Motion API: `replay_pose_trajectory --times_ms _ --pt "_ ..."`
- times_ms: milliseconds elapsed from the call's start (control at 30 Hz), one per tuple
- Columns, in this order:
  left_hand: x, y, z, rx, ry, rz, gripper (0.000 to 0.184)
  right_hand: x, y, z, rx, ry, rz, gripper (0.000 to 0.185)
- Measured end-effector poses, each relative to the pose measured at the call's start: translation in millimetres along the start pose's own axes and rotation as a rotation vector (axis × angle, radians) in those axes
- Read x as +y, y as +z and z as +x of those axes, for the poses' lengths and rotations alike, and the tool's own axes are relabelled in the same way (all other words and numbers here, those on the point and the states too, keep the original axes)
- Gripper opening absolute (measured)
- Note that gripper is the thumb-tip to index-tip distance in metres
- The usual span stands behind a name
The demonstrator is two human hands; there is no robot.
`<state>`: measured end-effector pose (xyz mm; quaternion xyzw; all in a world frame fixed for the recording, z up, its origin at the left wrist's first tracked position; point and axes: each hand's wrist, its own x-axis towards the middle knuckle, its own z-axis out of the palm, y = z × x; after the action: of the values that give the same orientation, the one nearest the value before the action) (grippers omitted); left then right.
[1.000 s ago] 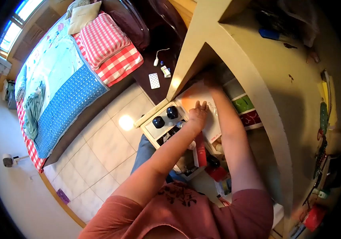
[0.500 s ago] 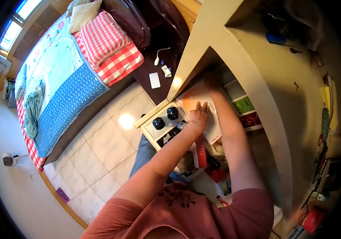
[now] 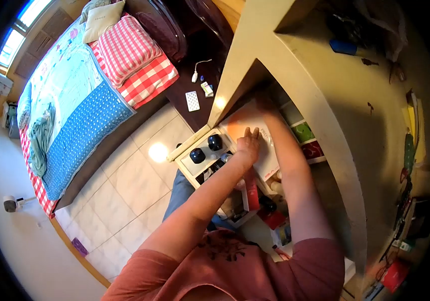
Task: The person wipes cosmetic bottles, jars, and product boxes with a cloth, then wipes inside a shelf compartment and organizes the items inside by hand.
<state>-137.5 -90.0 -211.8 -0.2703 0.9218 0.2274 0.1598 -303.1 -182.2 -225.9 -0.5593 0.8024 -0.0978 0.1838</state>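
A flat white box with an orange patch and printed lettering lies in the compartment under the curved shelf. My left hand rests on its near side, fingers stretched out over the surface. At the box's far end, my right hand reaches into shadow, where its fingers are hidden. Beside my left hand stands a drawer holding two round black-capped containers and other small items. A red-and-white box sits below my left wrist.
The curved shelf edge arches close to my right forearm. Green and red packages stand beyond that arm. A dark bedside table bears a blister pack. A bed stands across the tiled floor.
The view has shifted slightly. Both hands keep nearly the same places at the white box, and a pale rounded object beside its lower end shows more.
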Motion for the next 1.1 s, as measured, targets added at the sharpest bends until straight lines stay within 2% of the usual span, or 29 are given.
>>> replay_pose_trajectory --times_ms 100,167,233,300,333,367,400,433,500,533,567,600,633,667,733,767,800,867,933,967,1067,1100 --pt "-0.5 5.4 6.1 -0.037 0.01 -0.046 0.057 -7.5 26.7 1.9 0.204 0.073 -0.221 0.042" --pt "3.2 -8.7 6.5 -0.231 0.04 0.069 0.057 -39.9 49.9 -13.5 0.267 0.033 -0.317 0.039" --pt "4.0 -11.7 7.0 -0.339 0.081 0.107 0.056 -55.3 59.1 -33.6 0.304 -0.175 -0.297 0.037" --pt "3.4 -10.8 0.4 -0.253 0.05 0.101 0.055 -58.8 54.6 -49.1 0.325 -0.368 -0.195 0.035" --pt "5.2 -12.9 -0.4 -0.16 0.014 0.1 0.054 -59.3 45.8 -45.1 0.075 -0.188 0.191 0.03" --pt "6.9 -16.7 0.8 -0.203 -0.017 0.124 0.055 -60.2 36.6 -41.1 -0.085 0.066 0.544 0.027" --pt "8.7 -21.1 1.8 -0.246 -0.048 0.15 0.055 -26.3 58.5 -22.1 -0.186 0.2 0.993 0.027" --pt "6.3 -14.5 4.2 -0.188 -0.037 0.116 0.057 8.8 82.1 -2.9 -0.237 0.39 1.424 0.028" --pt "3.2 10.2 16.0 -0.072 -0.022 0.078 0.065 69.1 95.6 5.6 0.384 -0.002 0.102 0.031" --pt "4.0 7.1 13.2 -0.07 -0.019 0.078 0.065 80.6 80.8 -2.8 0.386 -0.002 0.099 0.031" --pt "4.8 0.5 7.4 -0.051 -0.021 0.094 0.065 83.1 56.7 -17.4 0.48 0.298 0.757 0.029" --pt "5.6 -5.9 0.7 -0.034 -0.023 0.112 0.066 34.3 4.1 -38.9 0.531 0.52 1.129 0.029" --pt "6.8 -12.9 -4.9 -0.045 -0.017 0.139 0.068 -20.9 -54.1 -62.5 0.687 0.745 1.501 0.028" --pt "7.1 -17.4 -9.2 -0.047 -0.013 0.146 0.068 -14.2 -50.7 -56.1 0.693 0.747 1.506 0.028" --pt "7.9 -18.5 -14.2 0.005 -0.012 0.129 0.064 -5.0 -49.3 -42.3 0.64 0.199 1.824 0.029" --pt "6.2 -9.4 -8.5 0.0 -0.006 0.135 0.064 -14.9 -48.9 -39.6 0.566 0.476 1.852 0.027" --pt "3.7 -1.4 -1.2 -0.013 0.001 0.123 0.064 -17.4 -23.4 -21.2 0.548 0.249 1.765 0.029" --pt "1.9 3.7 2.9 -0.081 0.024 0.072 0.065 -39.1 -5.1 -31.6 0.238 -0.115 1.885 0.037" --pt "0.8 -2.6 -0.8 -0.161 0.062 0.024 0.066 -65.8 18.2 -46.6 -0.06 -0.273 2.076 0.041" --pt "0.9 -6.7 -4.3 -0.191 0.077 0.006 0.066 -60.0 68.4 -22.4 0.012 0.206 1.897 0.043" --pt "-2.5 -14.2 -7.3 -0.277 0.114 -0.03 0.067 -75.6 62.4 -23.9 0.066 0.664 1.763 0.042" --pt "-3.6 -16.8 -6.3 -0.301 0.121 -0.042 0.068 -66.0 63.7 -10.1 0.001 0.747 1.663 0.041"
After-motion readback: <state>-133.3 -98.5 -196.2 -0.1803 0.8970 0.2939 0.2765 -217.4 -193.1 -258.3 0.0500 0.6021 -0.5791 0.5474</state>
